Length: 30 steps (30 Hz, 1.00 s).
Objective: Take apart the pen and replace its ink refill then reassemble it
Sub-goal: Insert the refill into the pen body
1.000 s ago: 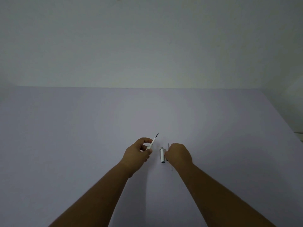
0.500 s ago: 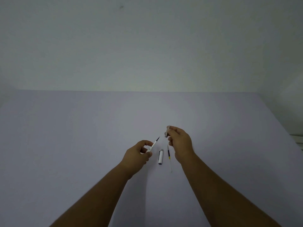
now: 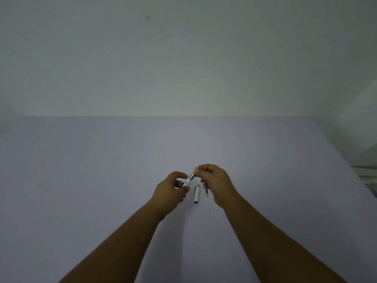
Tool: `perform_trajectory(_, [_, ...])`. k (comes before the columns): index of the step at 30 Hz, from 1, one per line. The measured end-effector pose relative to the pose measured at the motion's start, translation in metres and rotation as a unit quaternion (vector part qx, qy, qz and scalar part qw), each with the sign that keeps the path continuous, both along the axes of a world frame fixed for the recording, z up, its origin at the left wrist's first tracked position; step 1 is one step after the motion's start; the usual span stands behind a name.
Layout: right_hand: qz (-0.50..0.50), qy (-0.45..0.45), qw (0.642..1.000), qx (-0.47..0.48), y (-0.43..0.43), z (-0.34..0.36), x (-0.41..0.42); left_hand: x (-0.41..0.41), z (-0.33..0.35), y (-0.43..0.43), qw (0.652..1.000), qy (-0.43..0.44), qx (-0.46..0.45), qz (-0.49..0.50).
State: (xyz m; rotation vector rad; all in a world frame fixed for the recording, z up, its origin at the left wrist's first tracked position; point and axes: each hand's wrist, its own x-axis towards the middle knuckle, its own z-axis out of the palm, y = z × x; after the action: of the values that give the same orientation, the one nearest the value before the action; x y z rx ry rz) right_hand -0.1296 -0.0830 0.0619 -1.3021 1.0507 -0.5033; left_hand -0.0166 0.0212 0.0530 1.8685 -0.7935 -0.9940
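Bridging both hands' fingers (image 3: 184, 177), pen (image 3: 191, 176), above table (image 3: 81, 180).

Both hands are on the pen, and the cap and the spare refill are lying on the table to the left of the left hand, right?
Not quite. The head view shows the cap and refill lying between the left hand and right hand, not left of it. Both hands do hold the pen above the table.

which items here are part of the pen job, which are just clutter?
Job:
pen barrel, in left hand
tip section, in right hand
cap, on table
loose refill, on table

Clutter:
indistinct things at the right edge
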Motion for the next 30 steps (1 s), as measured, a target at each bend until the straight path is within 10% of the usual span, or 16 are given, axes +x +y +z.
perform_trajectory(30, [0.027,0.068,0.997,-0.003,0.012,0.02,0.001,-0.007,0.025,0.004,0.996,-0.08,-0.033,0.002])
